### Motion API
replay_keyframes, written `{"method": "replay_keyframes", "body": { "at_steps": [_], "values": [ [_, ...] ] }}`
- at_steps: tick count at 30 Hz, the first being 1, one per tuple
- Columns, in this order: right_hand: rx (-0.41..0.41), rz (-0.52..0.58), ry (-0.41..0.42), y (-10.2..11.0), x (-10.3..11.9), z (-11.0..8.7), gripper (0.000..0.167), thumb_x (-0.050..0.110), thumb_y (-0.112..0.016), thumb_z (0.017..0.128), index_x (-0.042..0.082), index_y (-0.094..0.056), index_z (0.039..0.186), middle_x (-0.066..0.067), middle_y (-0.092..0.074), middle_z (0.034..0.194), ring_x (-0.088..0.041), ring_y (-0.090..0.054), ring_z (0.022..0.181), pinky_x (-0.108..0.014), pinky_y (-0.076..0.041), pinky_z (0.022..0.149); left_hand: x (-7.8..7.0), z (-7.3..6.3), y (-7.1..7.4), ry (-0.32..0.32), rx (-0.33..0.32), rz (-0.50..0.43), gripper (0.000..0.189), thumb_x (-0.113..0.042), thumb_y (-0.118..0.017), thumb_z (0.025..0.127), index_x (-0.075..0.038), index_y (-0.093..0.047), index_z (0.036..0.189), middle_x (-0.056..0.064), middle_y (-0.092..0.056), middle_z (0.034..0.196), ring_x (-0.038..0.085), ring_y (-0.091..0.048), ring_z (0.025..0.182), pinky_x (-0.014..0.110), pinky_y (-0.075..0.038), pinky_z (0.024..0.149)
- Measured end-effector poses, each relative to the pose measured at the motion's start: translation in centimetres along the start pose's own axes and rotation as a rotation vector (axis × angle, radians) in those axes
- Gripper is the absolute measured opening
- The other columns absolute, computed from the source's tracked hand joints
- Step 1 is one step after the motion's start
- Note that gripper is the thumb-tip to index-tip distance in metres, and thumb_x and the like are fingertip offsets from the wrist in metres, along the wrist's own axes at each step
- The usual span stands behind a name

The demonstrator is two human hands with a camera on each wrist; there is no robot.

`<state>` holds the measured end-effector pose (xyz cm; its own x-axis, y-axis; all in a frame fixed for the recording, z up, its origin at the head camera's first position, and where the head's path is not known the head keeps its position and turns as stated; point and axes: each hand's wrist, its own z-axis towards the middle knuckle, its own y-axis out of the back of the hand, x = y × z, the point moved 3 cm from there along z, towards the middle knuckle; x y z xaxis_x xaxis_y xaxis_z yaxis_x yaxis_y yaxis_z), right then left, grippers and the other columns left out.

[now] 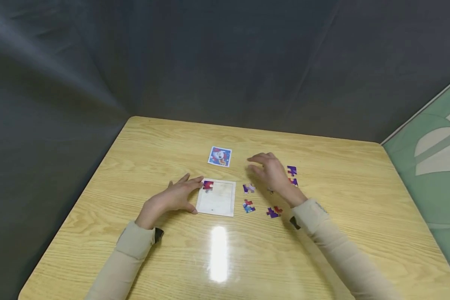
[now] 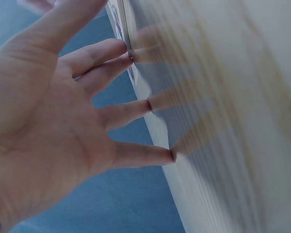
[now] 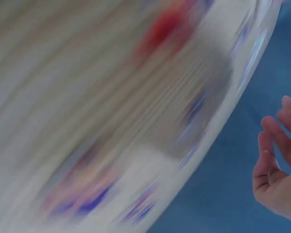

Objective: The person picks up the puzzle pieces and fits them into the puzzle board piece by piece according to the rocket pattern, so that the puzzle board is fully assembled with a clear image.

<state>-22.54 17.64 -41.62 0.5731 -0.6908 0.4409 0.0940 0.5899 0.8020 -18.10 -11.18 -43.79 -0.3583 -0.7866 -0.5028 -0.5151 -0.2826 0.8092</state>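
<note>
While left hand (image 1: pixel 173 196) touches tray's edge (image 1: pixel 200 199), right hand (image 1: pixel 271 171) hovers well apart

My head view faces forward and down over the wood-grain table (image 1: pixel 360 187). Tilted wrist views look across it closely; head and right share jigsaw pieces (image 1: pixel 249 206).

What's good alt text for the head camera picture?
A person's left hand touches the edge of a white puzzle tray with one piece in its far-left corner; the right hand hovers near loose pieces on a wooden table. A picture card lies beyond the tray.
</note>
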Motion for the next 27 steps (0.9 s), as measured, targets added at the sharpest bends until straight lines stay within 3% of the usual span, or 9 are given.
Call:
{"method": "replay_keyframes", "body": {
  "at_steps": [4,8,14,20,27],
  "values": [
    [0.011,-0.007,-0.123,2.3,-5.2,-2.3,0.025,0.001,-0.071,0.085,-0.003,-0.07,0.109,-0.019,-0.068,0.111,-0.036,-0.062,0.097,-0.051,-0.046,0.088,0.1,0.0,0.1,-0.001,0.003,0.004,0.087,-0.031,-0.083,0.073,-0.008,-0.041,0.146,0.003,-0.021,0.159,0.04,-0.004,0.145,0.079,-0.005,0.1],
    [0.076,-0.006,-0.137,2.7,-7.5,-3.5,0.028,0.004,-0.071,0.085,-0.005,-0.069,0.112,-0.022,-0.068,0.111,-0.038,-0.065,0.095,-0.055,-0.041,0.095,0.4,-0.1,0.2,0.005,0.004,0.012,0.087,-0.031,-0.083,0.072,-0.008,-0.042,0.146,0.004,-0.021,0.159,0.04,-0.004,0.145,0.08,-0.005,0.1],
    [0.134,-0.026,-0.139,1.8,-7.3,-3.2,0.028,0.01,-0.071,0.086,-0.003,-0.07,0.111,-0.02,-0.068,0.11,-0.033,-0.06,0.086,-0.049,-0.044,0.082,0.5,-0.5,0.0,-0.007,-0.014,-0.006,0.086,-0.029,-0.083,0.072,-0.007,-0.043,0.145,0.005,-0.023,0.158,0.042,-0.006,0.145,0.081,-0.005,0.098],
    [0.104,-0.106,-0.148,1.1,-6.8,-2.6,0.018,0.007,-0.073,0.085,-0.003,-0.074,0.1,-0.019,-0.068,0.11,-0.034,-0.058,0.092,-0.047,-0.049,0.079,0.7,-0.7,0.0,-0.009,-0.027,-0.006,0.086,-0.029,-0.084,0.072,-0.007,-0.043,0.145,0.005,-0.023,0.158,0.042,-0.006,0.145,0.081,-0.006,0.098],
    [0.041,-0.229,0.031,0.8,-6.4,-2.5,0.01,0.005,-0.074,0.083,-0.002,-0.075,0.09,-0.015,-0.071,0.099,-0.03,-0.06,0.083,-0.043,-0.051,0.072,0.8,-1.0,-0.1,-0.005,-0.029,-0.011,0.087,-0.029,-0.084,0.072,-0.008,-0.042,0.146,0.004,-0.023,0.159,0.041,-0.006,0.145,0.08,-0.006,0.1]
  ]
}}
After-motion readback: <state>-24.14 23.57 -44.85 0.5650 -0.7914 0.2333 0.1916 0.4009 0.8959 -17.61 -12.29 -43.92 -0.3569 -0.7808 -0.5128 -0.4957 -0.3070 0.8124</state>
